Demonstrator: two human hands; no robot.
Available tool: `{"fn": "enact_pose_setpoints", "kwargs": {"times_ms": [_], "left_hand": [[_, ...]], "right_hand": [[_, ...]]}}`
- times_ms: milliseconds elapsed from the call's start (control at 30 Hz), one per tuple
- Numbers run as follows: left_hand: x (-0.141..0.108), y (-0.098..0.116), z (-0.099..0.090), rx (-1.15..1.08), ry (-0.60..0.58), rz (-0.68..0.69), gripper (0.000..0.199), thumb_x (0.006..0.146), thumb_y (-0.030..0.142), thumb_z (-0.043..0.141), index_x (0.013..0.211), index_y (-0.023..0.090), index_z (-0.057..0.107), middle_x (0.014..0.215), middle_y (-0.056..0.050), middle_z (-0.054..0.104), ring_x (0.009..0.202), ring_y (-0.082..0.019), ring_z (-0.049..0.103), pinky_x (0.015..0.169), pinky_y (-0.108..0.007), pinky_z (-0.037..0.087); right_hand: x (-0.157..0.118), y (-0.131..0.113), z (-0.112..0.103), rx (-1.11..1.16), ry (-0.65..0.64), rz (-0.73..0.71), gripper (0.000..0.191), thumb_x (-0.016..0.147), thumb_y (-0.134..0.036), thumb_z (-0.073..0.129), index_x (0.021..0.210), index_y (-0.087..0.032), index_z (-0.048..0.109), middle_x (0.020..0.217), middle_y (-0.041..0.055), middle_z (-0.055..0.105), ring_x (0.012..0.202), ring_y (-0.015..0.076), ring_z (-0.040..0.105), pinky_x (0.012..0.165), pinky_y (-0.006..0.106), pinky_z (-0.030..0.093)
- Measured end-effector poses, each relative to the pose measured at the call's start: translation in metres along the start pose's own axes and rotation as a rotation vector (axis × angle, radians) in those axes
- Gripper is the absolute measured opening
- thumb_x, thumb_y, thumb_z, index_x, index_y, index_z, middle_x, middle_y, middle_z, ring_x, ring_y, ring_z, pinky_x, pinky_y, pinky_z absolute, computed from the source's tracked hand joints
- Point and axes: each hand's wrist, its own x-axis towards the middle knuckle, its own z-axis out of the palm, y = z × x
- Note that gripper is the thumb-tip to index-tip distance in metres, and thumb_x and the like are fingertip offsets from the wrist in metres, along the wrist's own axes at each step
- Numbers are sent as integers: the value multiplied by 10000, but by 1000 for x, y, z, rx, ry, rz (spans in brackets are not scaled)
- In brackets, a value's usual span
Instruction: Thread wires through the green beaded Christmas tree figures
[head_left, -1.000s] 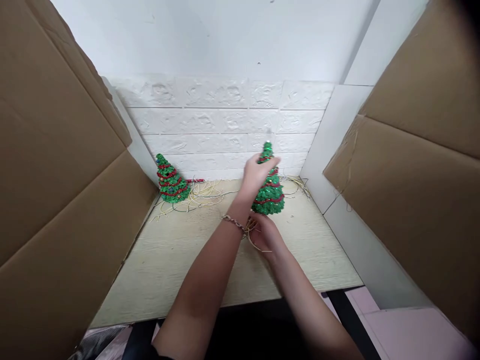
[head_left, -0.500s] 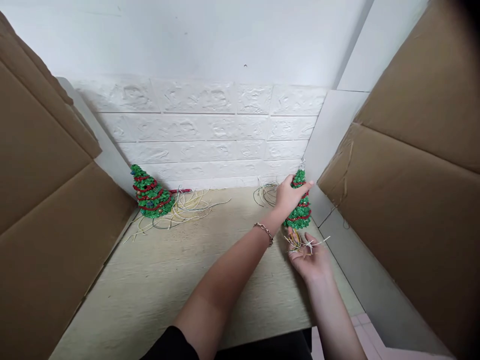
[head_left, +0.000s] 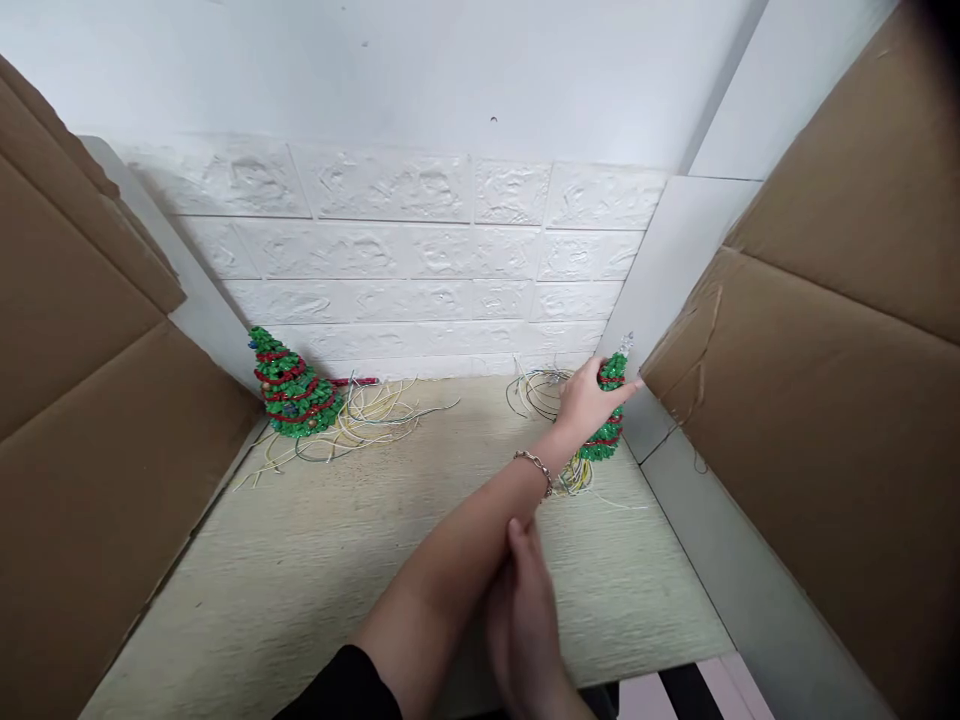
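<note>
My left hand point(head_left: 589, 400) reaches across to the far right of the wooden table point(head_left: 390, 560) and grips a small green beaded Christmas tree point(head_left: 609, 415) with red garlands, which stands against the right wall. A bracelet sits on that wrist. Loose wires point(head_left: 574, 478) trail from under the tree's base. My right hand point(head_left: 525, 625) is low and near, its fingers together, resting against my left forearm and holding nothing that I can see. A second beaded tree point(head_left: 289, 385) stands at the far left corner.
Tangled pale wires point(head_left: 367, 410) lie beside the left tree, and a coil of wire point(head_left: 536, 390) lies by the back wall. Brown cardboard panels point(head_left: 90, 420) close in the left side and cardboard point(head_left: 825, 400) the right. White brick-pattern wall behind.
My left hand has carried the tree from the table's middle to the far right wall and set it down. My right hand let go of the wire ends and drew back to my left forearm.
</note>
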Motion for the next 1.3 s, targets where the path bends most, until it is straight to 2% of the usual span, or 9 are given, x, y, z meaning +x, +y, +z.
{"fn": "enact_pose_setpoints", "kwargs": {"times_ms": [167, 400, 533, 633, 833, 900, 1000, 1167, 1300], "left_hand": [[-16, 5, -20, 181, 127, 170, 597, 719, 540, 553, 1205, 223, 411, 1242, -102, 497, 1180, -249, 411, 985, -446, 292], [-48, 22, -76, 398, 410, 425, 315, 809, 329, 489, 1070, 154, 486, 1232, -150, 460, 1178, -231, 404, 984, -423, 323], [-74, 37, -98, 403, 276, 501, 169, 827, 200, 416, 964, 156, 505, 1004, -90, 583, 963, -154, 537, 836, -300, 438], [-95, 51, -108, 460, 122, 477, 162, 836, 205, 361, 851, 175, 520, 773, -32, 618, 677, -123, 556, 641, -264, 448], [-103, 85, -143, 443, 60, 508, 180, 843, 230, 394, 734, 192, 533, 638, 5, 605, 586, -94, 522, 623, -269, 388], [-96, 92, -155, 453, 105, 530, 186, 841, 233, 400, 720, 189, 535, 629, 3, 597, 574, -91, 510, 609, -273, 372], [-91, 94, -165, 503, 171, 576, 191, 842, 228, 399, 721, 184, 540, 624, 1, 589, 578, -92, 506, 607, -275, 364], [-118, 92, -167, 516, 293, 617, 117, 815, 193, 461, 726, 178, 536, 587, 18, 571, 564, -89, 495, 594, -251, 394], [-145, 95, -165, 439, 411, 613, 70, 759, 133, 516, 713, 178, 543, 574, 29, 579, 544, -86, 511, 588, -241, 425]], "right_hand": [[-13, 16, 2, -142, -16, 161, 696, 699, -371, 654, 1293, -176, 347, 1146, 86, 578, 1015, 200, 566, 873, 336, 466], [-3, 11, 18, -211, 12, 164, 404, 556, -284, 746, 889, -114, 592, 770, 50, 657, 676, 162, 609, 614, 265, 501], [1, -10, 33, -233, 49, 102, 358, 525, -307, 749, 787, -112, 602, 612, 17, 619, 546, 129, 567, 510, 232, 458], [-4, -20, 43, -214, 30, -14, 415, 519, -287, 746, 875, -116, 619, 707, 21, 644, 604, 124, 588, 557, 224, 466], [-55, 28, 26, -360, -221, -62, 489, 629, -456, 648, 991, -132, 595, 912, 89, 655, 822, 200, 625, 769, 345, 499], [-72, 51, 14, -379, -361, 62, 457, 651, -472, 632, 965, -143, 596, 910, 99, 655, 851, 214, 622, 773, 358, 507], [-81, 63, 8, -361, -368, 91, 467, 628, -451, 660, 981, -158, 575, 933, 87, 639, 888, 211, 609, 819, 355, 493], [-57, 29, 34, -544, -367, 10, 237, 639, -341, 687, 734, -147, 588, 693, 26, 608, 719, 161, 595, 676, 287, 507], [-54, 17, 45, -513, -389, -156, 300, 666, -315, 674, 910, -151, 609, 830, 45, 634, 781, 164, 604, 723, 299, 511]]}}
